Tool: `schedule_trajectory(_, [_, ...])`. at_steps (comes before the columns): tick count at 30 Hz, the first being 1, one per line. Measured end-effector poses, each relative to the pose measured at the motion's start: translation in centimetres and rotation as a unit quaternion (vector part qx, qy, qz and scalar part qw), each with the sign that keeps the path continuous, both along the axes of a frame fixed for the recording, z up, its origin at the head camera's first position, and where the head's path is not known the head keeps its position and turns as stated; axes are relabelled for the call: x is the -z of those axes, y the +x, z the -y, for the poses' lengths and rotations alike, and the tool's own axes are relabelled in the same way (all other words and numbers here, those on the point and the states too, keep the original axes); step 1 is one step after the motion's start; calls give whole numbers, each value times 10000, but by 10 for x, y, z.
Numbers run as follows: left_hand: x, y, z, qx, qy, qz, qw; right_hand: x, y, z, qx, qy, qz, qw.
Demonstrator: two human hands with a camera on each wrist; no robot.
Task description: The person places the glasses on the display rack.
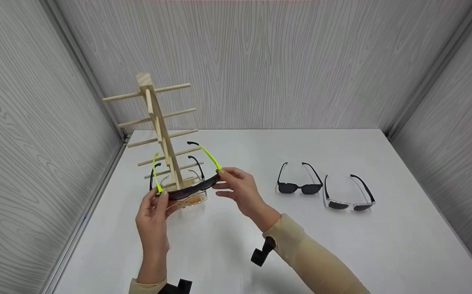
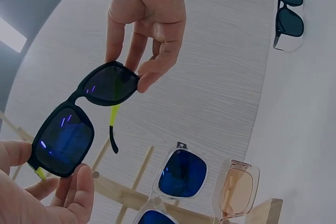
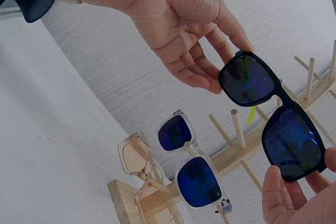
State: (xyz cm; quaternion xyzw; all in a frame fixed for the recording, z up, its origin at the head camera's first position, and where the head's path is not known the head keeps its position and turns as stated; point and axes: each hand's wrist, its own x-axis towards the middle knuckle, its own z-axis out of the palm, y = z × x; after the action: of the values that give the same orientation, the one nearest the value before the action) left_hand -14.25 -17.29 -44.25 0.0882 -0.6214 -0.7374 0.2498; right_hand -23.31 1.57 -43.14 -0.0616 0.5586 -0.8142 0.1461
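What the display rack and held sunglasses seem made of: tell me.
Display rack: matte wood, likely unvarnished; pale, with grain on top. Held sunglasses: frame probably plastic, its black dull; yellow temples, likely plastic by their vivid colour. Lenses: glossy, reflecting blue-violet streaks; plastic or glass, unclear.

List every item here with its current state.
Yellow-green-armed sunglasses: held up, arms unfolded.
Left fingers: pinching one end of that pair.
Right fingers: pinching its other end.
Wooden rack: standing on the table, partly filled.
Blue-lensed glasses: hung on the rack.
Orange-lensed glasses: hung on the rack, below the blue-lensed pair.
Black sunglasses: on the table, arms unfolded.
Clear-fronted, black-armed sunglasses: on the table, arms unfolded.
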Motion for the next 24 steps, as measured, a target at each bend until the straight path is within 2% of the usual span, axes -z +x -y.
schedule_trajectory(5, [-2,-4,8,-150,-89,42,9998,-1,-1,9,39,103,-5,9999])
schedule_trajectory(9, [-4,-7,16,-204,-273,216,9992,-1,-4,17,85,202,57,9997])
schedule_trajectory(24, [-10,-18,38,-321,-213,722,9966,-6,-4,42,305,377,187,9986])
